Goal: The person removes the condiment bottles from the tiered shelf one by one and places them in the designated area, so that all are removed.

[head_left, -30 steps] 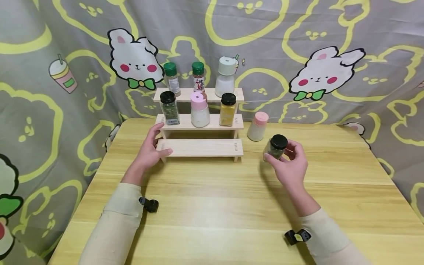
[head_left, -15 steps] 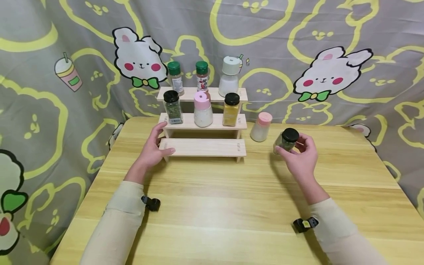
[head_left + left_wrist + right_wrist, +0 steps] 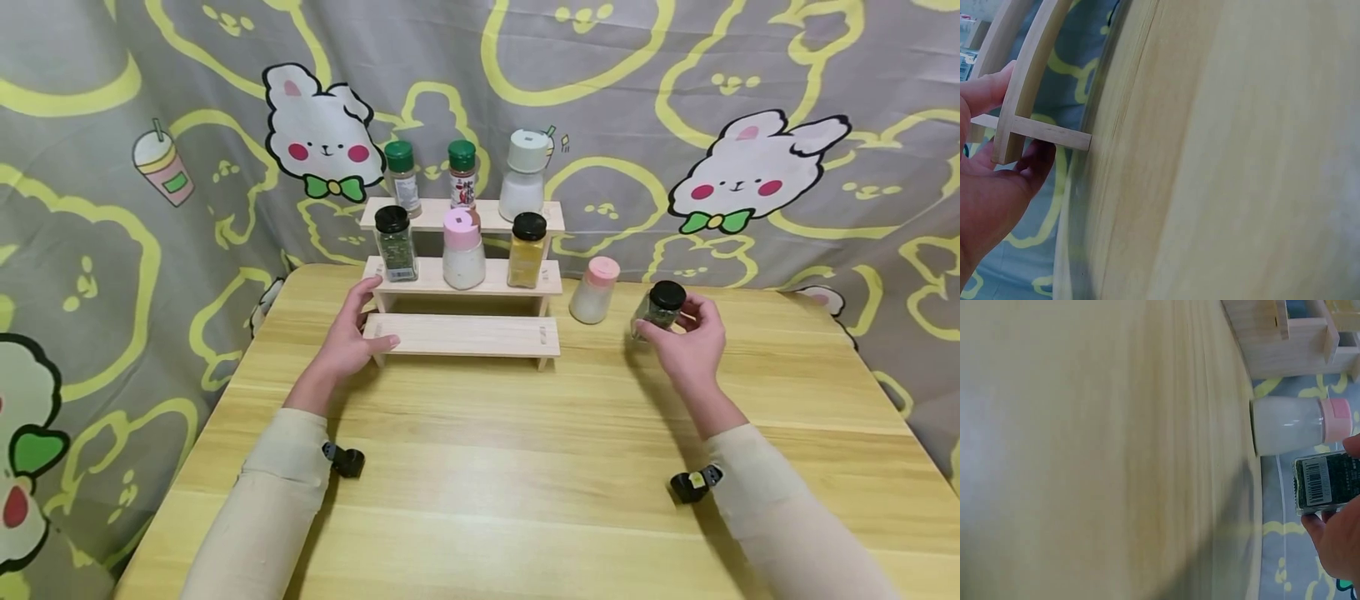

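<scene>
My right hand pinches a black-lidded glass jar of green herbs, held above the table to the right of a pink-capped shaker. The herb jar's barcode label faces the right wrist camera. My left hand grips the left end of a three-tier wooden rack, its thumb on the lowest tier. In the left wrist view, fingers reach round the rack's end. On the middle tier stand another herb jar, a pink-lidded shaker and a yellow spice jar.
The top tier holds two green-capped bottles, one clear and one red-labelled, and a white-capped shaker. A patterned curtain hangs behind the wooden table. The lowest tier's top is bare.
My right hand has carried the herb jar to the right and farther back, away from the rack. The left hand keeps its place on the rack. The head view has shifted slightly.
</scene>
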The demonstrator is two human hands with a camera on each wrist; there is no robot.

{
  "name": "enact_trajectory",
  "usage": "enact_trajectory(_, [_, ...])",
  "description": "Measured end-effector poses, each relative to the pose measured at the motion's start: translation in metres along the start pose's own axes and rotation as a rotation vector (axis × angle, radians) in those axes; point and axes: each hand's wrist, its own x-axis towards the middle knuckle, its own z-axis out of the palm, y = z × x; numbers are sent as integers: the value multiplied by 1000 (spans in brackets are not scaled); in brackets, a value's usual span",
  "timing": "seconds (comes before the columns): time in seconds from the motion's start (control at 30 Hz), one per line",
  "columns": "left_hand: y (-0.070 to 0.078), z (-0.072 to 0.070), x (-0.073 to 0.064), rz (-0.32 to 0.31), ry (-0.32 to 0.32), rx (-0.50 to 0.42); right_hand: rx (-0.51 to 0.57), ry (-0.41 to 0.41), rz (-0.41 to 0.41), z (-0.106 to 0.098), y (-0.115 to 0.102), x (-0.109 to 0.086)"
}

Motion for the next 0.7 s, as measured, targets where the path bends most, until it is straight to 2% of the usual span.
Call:
enact_trajectory(0.17, [1, 0, 0, 0, 1, 0, -18, 6, 12, 1, 3, 9])
enact_trajectory(0.53, [0, 1, 2, -1, 1, -18, -54, -44, -7, 0, 16, 35])
enact_trajectory(0.67, [15, 2, -3, -24, -7, -17, -38, -46, 2, 2, 20, 40])
enact_trajectory(0.7, [14, 2, -4, -24, -7, -18, -31, -45, 3, 3, 22, 41])
